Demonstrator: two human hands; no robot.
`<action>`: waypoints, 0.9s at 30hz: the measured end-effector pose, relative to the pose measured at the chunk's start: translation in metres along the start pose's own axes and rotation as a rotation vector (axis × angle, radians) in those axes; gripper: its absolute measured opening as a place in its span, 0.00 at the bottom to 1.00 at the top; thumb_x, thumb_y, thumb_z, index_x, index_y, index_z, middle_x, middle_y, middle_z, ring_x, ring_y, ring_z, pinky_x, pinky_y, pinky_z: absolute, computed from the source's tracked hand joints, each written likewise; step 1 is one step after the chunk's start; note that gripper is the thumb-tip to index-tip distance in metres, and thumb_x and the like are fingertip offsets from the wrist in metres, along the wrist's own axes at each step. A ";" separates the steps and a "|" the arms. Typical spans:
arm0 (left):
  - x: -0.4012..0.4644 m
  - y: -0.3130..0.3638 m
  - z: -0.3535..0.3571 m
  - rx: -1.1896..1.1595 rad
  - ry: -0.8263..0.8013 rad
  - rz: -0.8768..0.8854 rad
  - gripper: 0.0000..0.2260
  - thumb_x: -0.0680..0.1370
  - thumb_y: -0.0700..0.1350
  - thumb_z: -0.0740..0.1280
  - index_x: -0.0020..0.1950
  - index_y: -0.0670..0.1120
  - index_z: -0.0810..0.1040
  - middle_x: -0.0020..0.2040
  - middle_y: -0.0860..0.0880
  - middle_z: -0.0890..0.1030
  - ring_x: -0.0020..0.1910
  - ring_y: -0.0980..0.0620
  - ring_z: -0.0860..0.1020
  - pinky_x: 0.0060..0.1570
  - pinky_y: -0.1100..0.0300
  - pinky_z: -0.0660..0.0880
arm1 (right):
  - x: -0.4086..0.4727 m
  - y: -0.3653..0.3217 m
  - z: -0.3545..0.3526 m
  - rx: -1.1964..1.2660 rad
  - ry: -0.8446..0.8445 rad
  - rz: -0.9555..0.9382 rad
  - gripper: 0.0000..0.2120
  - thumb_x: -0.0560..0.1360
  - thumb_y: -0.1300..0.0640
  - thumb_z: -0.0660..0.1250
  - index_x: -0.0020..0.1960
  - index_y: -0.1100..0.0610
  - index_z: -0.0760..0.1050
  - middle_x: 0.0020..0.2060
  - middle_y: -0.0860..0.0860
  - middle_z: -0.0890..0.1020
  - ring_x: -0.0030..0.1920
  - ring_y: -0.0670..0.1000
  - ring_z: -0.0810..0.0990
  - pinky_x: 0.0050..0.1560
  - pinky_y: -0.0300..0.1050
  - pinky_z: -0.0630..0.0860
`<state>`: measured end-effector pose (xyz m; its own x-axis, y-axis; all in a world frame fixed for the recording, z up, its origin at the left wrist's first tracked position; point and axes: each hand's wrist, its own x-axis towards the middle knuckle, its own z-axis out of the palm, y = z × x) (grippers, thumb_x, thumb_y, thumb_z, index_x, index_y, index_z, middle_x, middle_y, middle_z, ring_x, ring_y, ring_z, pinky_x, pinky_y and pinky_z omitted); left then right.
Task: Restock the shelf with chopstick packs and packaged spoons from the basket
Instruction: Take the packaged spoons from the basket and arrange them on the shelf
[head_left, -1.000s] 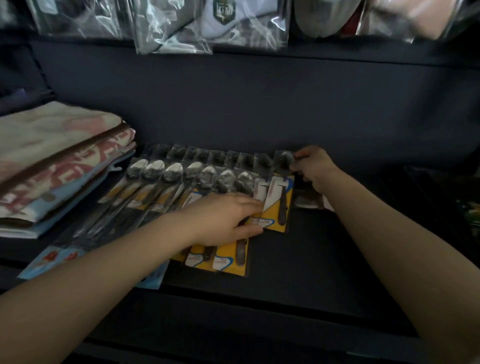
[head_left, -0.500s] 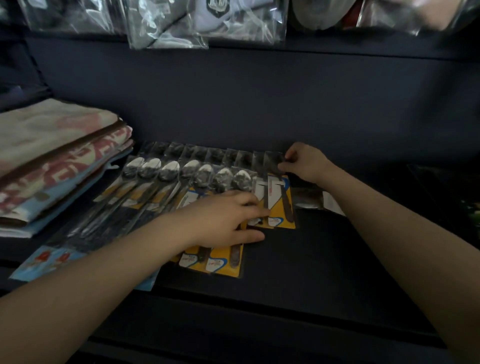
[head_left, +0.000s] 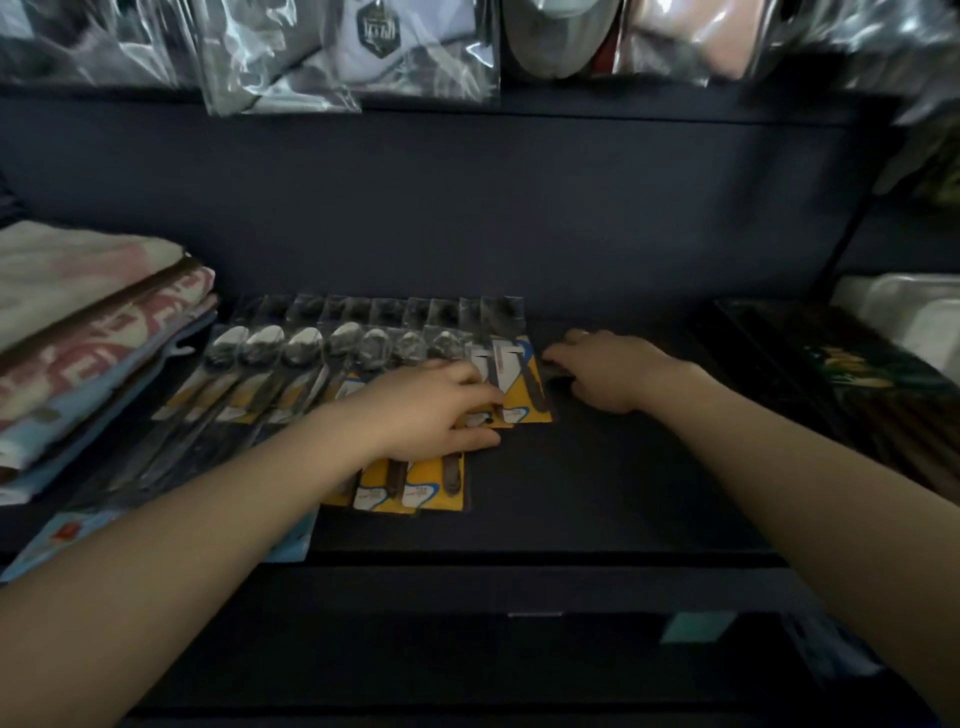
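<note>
Several packaged spoons (head_left: 304, 345) on yellow cards lie overlapped in a row on the dark shelf (head_left: 597, 493), with a second row of packs behind them. My left hand (head_left: 436, 405) rests flat on the right end of the front row and presses the cards down, fingers fairly straight. The rightmost spoon pack (head_left: 519, 374) lies just past its fingertips. To the right of that pack, my right hand (head_left: 610, 369) sits low on the shelf. Its fingers and thumb pinch a dark pack (head_left: 553, 370) that is mostly hidden under the hand. No basket is in view.
A stack of folded cloths (head_left: 78, 338) fills the shelf's left side, with a blue pack (head_left: 52, 540) in front of it. Plastic-bagged goods (head_left: 353, 47) hang above. A dark printed box (head_left: 841, 364) and a white bundle (head_left: 914, 317) stand on the right.
My right hand let go of the top of the rightmost spoon pack and dropped down and right onto the dark pack beside it. My left hand stayed on the row.
</note>
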<state>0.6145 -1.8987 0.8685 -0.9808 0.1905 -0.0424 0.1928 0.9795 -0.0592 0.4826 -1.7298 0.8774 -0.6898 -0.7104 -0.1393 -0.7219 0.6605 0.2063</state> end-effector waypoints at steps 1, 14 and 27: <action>-0.001 0.000 -0.001 -0.004 0.004 -0.002 0.24 0.76 0.62 0.54 0.72 0.57 0.60 0.70 0.53 0.64 0.68 0.51 0.65 0.62 0.55 0.69 | -0.005 0.000 -0.002 -0.040 0.054 0.011 0.21 0.78 0.59 0.57 0.70 0.50 0.63 0.65 0.55 0.70 0.62 0.58 0.72 0.57 0.55 0.74; -0.050 0.033 -0.031 -1.101 0.463 -0.087 0.20 0.76 0.52 0.60 0.67 0.50 0.66 0.47 0.58 0.80 0.45 0.62 0.79 0.47 0.63 0.76 | -0.062 -0.054 -0.084 1.468 0.590 -0.173 0.06 0.79 0.64 0.57 0.48 0.56 0.71 0.38 0.55 0.82 0.34 0.52 0.82 0.40 0.46 0.81; -0.078 0.016 0.016 -0.212 0.297 -0.085 0.24 0.77 0.60 0.55 0.69 0.48 0.67 0.69 0.49 0.69 0.67 0.51 0.67 0.64 0.59 0.65 | 0.018 -0.061 -0.020 1.384 0.350 0.143 0.05 0.76 0.65 0.63 0.47 0.57 0.74 0.39 0.54 0.77 0.37 0.50 0.76 0.37 0.43 0.73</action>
<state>0.6949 -1.8990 0.8547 -0.9650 0.0884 0.2471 0.1304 0.9786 0.1591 0.5150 -1.7879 0.8820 -0.8578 -0.5070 0.0849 -0.2605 0.2864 -0.9220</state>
